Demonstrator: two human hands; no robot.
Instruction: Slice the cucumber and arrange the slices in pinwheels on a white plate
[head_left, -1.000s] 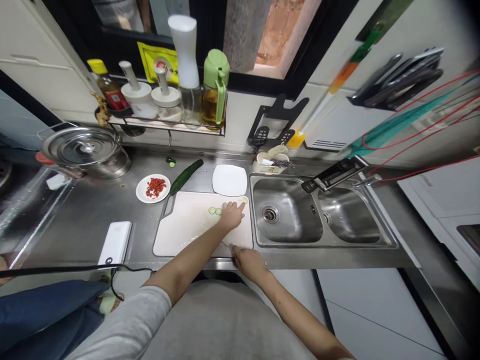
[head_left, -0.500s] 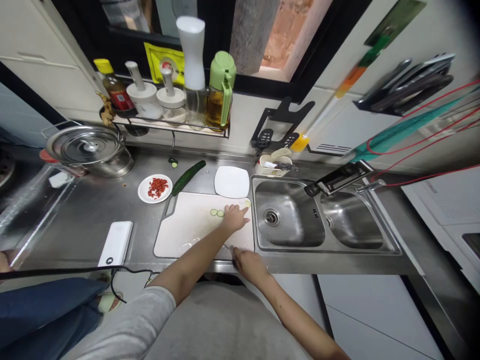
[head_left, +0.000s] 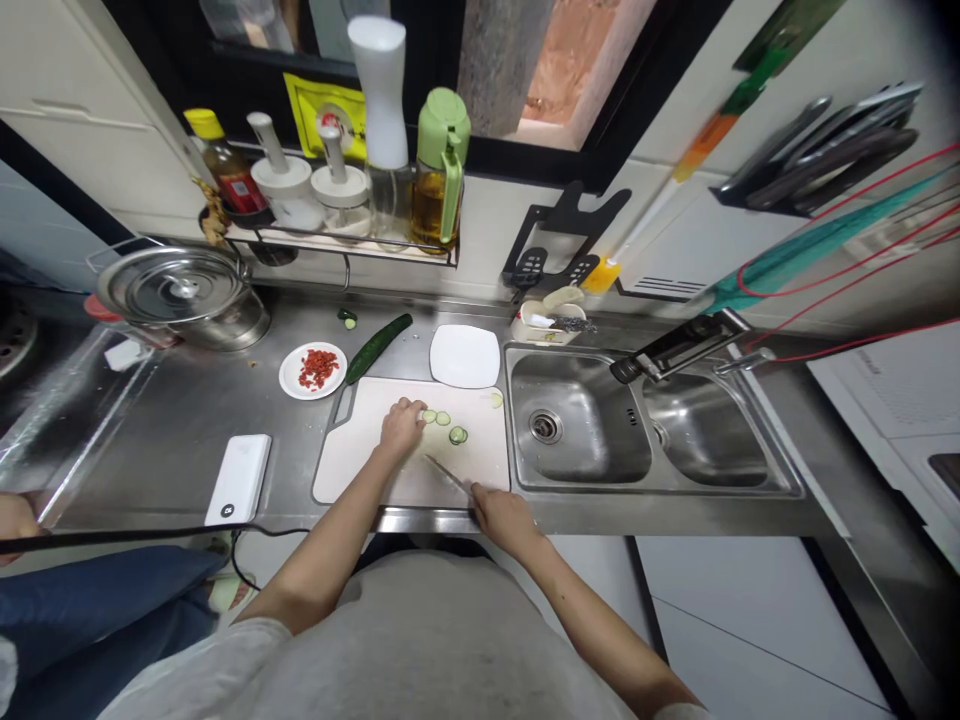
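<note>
My left hand (head_left: pixel 403 428) is over the white cutting board (head_left: pixel 345 465), its fingertips closed at the left end of a short row of cucumber slices (head_left: pixel 443 418). What those fingers pinch is too small to tell apart from the slices. My right hand (head_left: pixel 504 515), at the board's front right edge, is wrapped round the handle of a knife (head_left: pixel 448 474), whose blade points left over the board. A small stack of slices (head_left: pixel 457 435) lies right of the row, and a pale piece (head_left: pixel 496 399) sits at the back right corner.
Behind the board are a whole cucumber (head_left: pixel 379 348), a white square plate (head_left: pixel 465 356) and a plate of red bits (head_left: pixel 317 371). The sink (head_left: pixel 581 420) adjoins on the right. A power bank (head_left: pixel 238 480), a pot (head_left: pixel 187 295) and another person's hand (head_left: pixel 16 522) are leftward.
My left hand has moved left from the board's right part to the end of the slice row. The small stack and more of the knife blade now show.
</note>
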